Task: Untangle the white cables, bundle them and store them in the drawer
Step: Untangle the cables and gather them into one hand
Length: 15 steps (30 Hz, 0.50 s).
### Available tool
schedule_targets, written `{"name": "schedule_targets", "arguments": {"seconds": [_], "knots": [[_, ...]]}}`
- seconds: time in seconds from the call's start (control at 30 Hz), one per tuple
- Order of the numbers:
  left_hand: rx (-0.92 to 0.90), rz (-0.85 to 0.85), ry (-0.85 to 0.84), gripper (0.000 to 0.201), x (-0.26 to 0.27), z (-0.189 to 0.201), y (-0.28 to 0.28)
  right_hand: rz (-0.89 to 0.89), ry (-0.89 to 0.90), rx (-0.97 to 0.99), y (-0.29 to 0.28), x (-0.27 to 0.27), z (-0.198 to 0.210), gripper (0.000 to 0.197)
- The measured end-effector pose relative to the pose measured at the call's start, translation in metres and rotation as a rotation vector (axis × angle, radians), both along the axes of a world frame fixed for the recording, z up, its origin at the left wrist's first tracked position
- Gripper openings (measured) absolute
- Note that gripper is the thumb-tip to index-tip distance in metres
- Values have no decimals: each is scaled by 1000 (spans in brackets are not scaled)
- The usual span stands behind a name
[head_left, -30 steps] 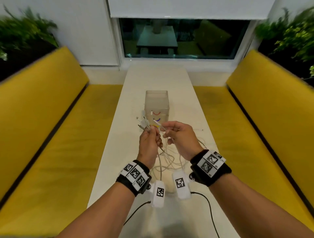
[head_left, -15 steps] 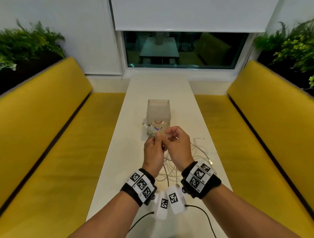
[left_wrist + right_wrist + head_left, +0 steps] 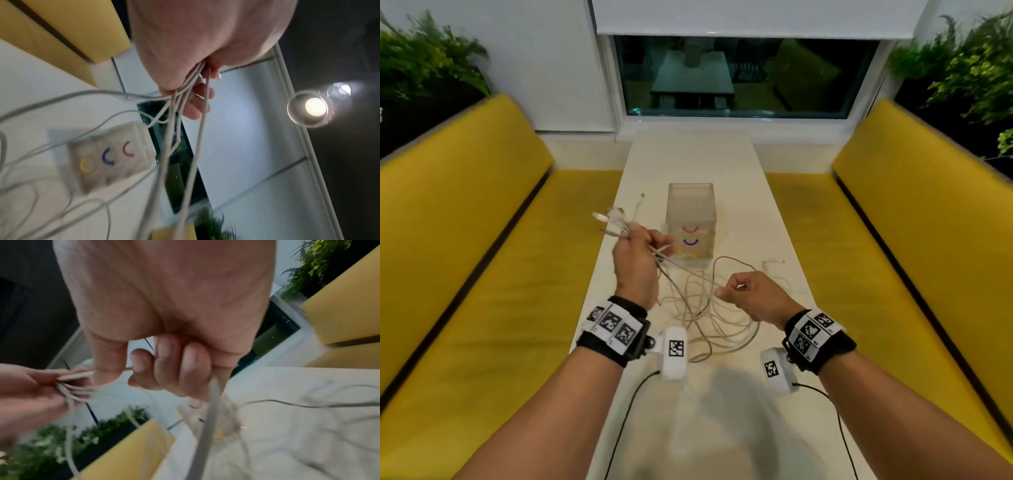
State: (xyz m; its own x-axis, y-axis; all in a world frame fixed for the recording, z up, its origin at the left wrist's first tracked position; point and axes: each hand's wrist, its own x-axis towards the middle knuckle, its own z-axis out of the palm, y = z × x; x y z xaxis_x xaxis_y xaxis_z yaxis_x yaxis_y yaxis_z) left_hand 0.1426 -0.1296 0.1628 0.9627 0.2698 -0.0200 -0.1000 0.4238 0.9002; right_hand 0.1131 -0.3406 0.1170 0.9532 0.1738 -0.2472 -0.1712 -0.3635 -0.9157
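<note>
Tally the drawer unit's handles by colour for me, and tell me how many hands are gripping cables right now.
Red handle: 1
Blue handle: 1
Yellow handle: 1
Hands gripping white cables: 2, the left hand and the right hand
Total: 3 handles on the drawer unit, 2 hands.

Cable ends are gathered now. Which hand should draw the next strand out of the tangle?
Probably the right hand: it already pinches one strand just above the loose white cables on the table. The left hand is full, gripping the gathered ends.
</note>
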Motion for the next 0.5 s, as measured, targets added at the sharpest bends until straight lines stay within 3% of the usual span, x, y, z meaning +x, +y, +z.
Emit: {"name": "schedule_targets", "arguments": {"seconds": [0.13,0.27,0.43,0.5], "knots": [[-125,121,0,41,15,21,47,-127,83,-62,-43,-11,-45,41],[-85,219,-23,40,20,35,78,-263,129,-115,-79,-16,-69,42],[-36,156,-30,41,12,27,61,-210,88,66,-87,-11,-52,24],[-30,104,-15,42,8,20,46,-217,14,-9,-75,-3,-31,18]]}}
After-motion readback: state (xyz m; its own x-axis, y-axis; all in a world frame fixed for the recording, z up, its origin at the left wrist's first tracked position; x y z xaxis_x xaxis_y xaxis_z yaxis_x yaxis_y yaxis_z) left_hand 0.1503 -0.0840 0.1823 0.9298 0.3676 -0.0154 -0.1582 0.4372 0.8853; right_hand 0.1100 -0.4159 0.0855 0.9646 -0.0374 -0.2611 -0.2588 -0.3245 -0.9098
